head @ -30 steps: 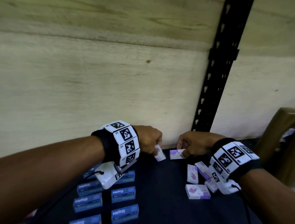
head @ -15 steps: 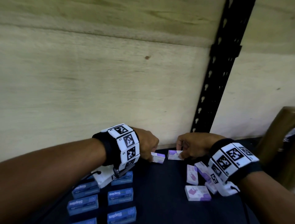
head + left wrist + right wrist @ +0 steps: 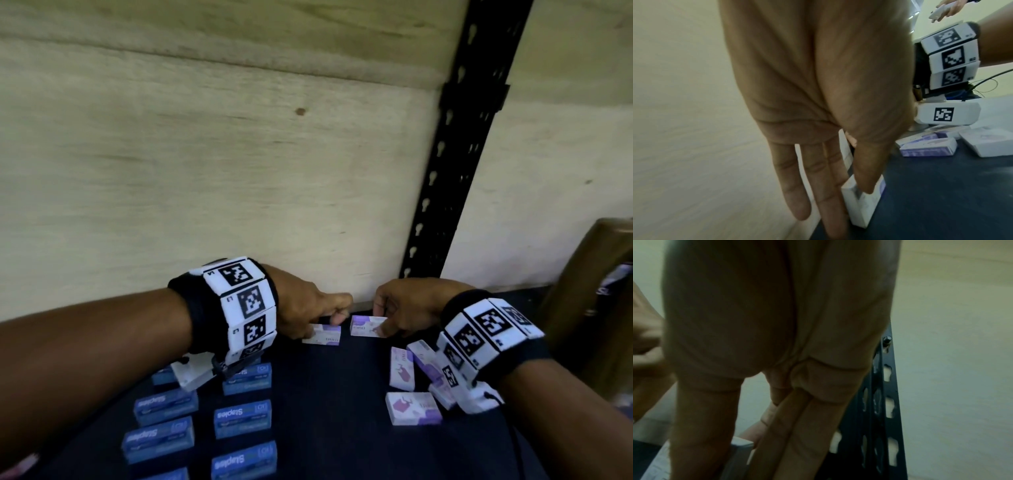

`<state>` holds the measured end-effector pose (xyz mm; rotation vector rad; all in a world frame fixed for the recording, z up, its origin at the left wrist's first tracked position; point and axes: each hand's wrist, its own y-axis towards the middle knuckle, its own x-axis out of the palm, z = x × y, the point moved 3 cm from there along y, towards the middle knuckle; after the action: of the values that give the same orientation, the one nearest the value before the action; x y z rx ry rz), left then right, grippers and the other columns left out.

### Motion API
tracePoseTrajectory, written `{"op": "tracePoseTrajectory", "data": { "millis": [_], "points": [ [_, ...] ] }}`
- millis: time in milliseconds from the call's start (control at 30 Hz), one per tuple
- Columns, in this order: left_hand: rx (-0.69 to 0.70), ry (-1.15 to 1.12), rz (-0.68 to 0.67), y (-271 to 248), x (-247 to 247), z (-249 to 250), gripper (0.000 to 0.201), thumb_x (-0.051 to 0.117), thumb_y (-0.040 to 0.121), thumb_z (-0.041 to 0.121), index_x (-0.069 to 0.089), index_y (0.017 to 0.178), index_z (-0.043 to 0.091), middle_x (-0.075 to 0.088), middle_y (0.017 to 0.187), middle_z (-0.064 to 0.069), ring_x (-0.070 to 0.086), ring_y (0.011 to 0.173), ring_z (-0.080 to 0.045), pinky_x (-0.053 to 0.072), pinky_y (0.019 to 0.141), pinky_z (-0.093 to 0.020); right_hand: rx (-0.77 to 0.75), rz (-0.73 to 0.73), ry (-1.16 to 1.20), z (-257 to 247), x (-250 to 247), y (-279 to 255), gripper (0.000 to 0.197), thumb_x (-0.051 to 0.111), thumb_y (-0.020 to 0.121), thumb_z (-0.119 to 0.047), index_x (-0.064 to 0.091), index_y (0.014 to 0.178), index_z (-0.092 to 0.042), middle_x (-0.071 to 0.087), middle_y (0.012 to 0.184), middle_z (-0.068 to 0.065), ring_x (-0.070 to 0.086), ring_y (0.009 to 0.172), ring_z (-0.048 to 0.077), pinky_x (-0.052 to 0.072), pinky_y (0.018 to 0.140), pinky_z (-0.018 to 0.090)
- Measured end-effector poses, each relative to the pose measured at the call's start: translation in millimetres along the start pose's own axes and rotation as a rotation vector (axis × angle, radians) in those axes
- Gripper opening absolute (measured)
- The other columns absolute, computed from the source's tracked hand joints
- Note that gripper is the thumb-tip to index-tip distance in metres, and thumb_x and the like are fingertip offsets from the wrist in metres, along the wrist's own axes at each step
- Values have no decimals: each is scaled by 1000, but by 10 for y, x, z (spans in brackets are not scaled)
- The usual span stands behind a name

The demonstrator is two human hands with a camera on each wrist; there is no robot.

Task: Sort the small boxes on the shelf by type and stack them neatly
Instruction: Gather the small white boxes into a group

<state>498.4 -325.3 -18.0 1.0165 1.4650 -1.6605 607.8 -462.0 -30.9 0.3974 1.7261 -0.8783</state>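
Observation:
Two small white-and-purple boxes lie side by side at the back of the dark shelf (image 3: 325, 394). My left hand (image 3: 329, 320) pinches the left box (image 3: 323, 335) between thumb and fingers; the left wrist view shows the thumb (image 3: 865, 178) on that box (image 3: 861, 204). My right hand (image 3: 380, 322) holds the right box (image 3: 363, 325), whose corner (image 3: 740, 447) shows under the fingers in the right wrist view. Several more white-and-purple boxes (image 3: 412, 407) lie loose near my right wrist. Blue Staples boxes (image 3: 242, 418) sit in two rows at the lower left.
A plywood back wall (image 3: 171, 171) closes the shelf just behind both hands. A black perforated upright (image 3: 445, 171) rises right of centre. A brown wooden object (image 3: 599, 291) stands at the right edge. Another person's hand (image 3: 947, 9) shows far off.
My left hand has brought its box down from a tilted hold to lie flat on the shelf beside the right box. The right hand has barely moved.

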Motion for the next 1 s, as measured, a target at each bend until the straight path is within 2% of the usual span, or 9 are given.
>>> {"op": "tracePoseTrajectory", "data": {
  "millis": [200,300,367,433,500,600,700,800,1000],
  "points": [
    [22,95,-26,-44,-49,101,35,41,101,17,49,133,32,49,83,13,43,64,-2,33,56,-17,-2,-12,25,-7,4,-10,14,73,87,-29,67,98,-24,72,96,-4,68,87,14,55,83,30],
    [-4,87,-5,-44,-55,109,40,46,97,12,51,134,27,59,111,9,54,84,-7,46,75,-19,1,-2,31,6,10,3,18,75,85,-28,66,101,-24,69,92,-8,68,93,16,55,85,31],
    [-33,90,27,-13,-50,97,35,55,94,15,56,129,22,63,106,6,59,92,-13,51,83,-29,3,-4,22,16,13,13,19,75,85,-27,67,102,-24,68,91,-9,67,92,14,54,85,30],
    [-66,87,72,27,-53,77,28,61,93,20,61,120,19,59,87,9,57,79,-11,48,66,-24,5,-3,19,23,23,29,16,73,87,-27,66,101,-25,67,90,-10,67,89,14,54,84,29],
    [-90,123,100,51,-56,66,24,62,93,28,63,116,20,55,84,9,53,78,-11,38,56,-20,6,7,52,44,41,65,15,73,87,-25,63,98,-26,62,85,-12,69,92,19,57,86,33],
    [-128,206,116,70,-43,44,25,58,94,39,59,114,24,50,89,7,51,84,-16,34,60,-25,3,2,153,69,73,112,17,73,87,-21,60,94,-26,60,92,-8,71,97,29,59,86,45],
    [-159,237,122,88,-32,25,28,57,95,41,58,115,22,50,98,3,50,85,-18,36,64,-28,0,1,204,73,88,130,18,72,88,-19,57,91,-27,60,95,-7,71,98,32,59,85,47],
    [-179,266,127,102,-33,31,27,55,95,44,56,115,25,45,91,5,48,83,-19,35,62,-28,6,-3,243,86,100,146,19,70,90,-16,54,90,-27,64,102,1,70,100,32,58,87,48],
    [-194,266,107,171,-2,44,39,49,98,44,57,120,14,56,109,-7,50,85,-22,39,69,-30,2,2,357,119,135,181,18,62,94,-9,51,91,-23,65,92,7,63,79,16,58,84,43]
  ]
}}
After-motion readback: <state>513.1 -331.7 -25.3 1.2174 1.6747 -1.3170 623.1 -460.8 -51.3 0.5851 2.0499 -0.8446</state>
